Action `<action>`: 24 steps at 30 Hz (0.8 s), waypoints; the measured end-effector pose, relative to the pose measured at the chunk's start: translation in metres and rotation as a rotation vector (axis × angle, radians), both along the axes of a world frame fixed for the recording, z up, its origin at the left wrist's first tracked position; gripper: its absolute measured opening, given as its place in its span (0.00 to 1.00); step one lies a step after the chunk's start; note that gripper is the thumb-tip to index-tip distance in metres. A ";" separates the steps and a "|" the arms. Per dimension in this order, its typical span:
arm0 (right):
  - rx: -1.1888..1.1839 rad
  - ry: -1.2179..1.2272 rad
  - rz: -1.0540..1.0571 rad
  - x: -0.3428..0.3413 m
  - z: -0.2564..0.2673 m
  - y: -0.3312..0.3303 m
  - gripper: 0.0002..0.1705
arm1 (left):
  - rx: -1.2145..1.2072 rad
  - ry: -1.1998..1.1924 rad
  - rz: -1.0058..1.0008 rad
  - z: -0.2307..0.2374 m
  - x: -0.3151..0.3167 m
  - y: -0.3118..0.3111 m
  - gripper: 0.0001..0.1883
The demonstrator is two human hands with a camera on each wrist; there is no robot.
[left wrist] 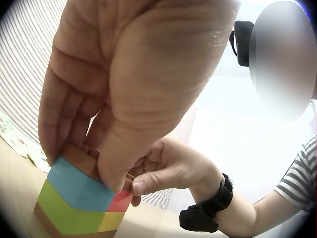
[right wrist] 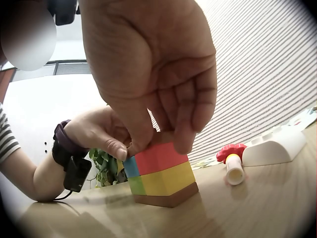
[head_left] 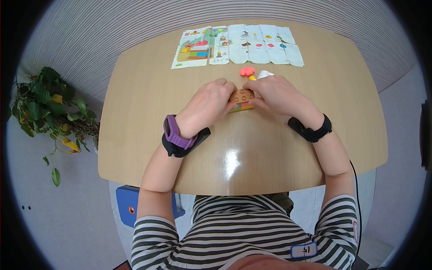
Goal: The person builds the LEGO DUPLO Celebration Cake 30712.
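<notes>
A brown studded brick (head_left: 242, 96) tops a small block stack on the table. My left hand (head_left: 209, 101) pinches its left end and my right hand (head_left: 279, 96) pinches its right end. In the left wrist view, a blue block (left wrist: 81, 184) lies under the brown top, with a green block (left wrist: 72, 212) below. The right wrist view shows a red block (right wrist: 161, 158) over a yellow block (right wrist: 171, 179), above a brown base (right wrist: 168, 198). The left thumb and right thumb press near the top layer's front edge.
Behind my hands lie a red flower-shaped piece (head_left: 247, 71), a yellow-and-white tube (right wrist: 235, 171) and a white curved block (right wrist: 275, 148). Printed instruction sheets (head_left: 265, 47) lie at the table's (head_left: 148, 99) far side. A leafy plant (head_left: 54, 105) stands to the left.
</notes>
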State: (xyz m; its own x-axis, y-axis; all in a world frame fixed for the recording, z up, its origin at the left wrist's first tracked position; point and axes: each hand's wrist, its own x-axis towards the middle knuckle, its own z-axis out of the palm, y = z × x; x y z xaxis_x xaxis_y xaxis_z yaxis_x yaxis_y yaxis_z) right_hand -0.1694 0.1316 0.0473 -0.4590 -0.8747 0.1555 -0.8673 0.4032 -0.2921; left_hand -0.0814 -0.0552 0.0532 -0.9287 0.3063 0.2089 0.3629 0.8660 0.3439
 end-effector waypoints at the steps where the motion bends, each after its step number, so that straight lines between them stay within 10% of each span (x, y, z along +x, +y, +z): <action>1: 0.019 -0.001 0.001 0.000 0.001 0.000 0.14 | 0.002 -0.002 -0.001 0.000 -0.001 -0.001 0.15; 24: 0.041 -0.056 0.020 0.000 0.002 0.001 0.18 | -0.082 -0.125 0.028 -0.025 -0.004 0.007 0.21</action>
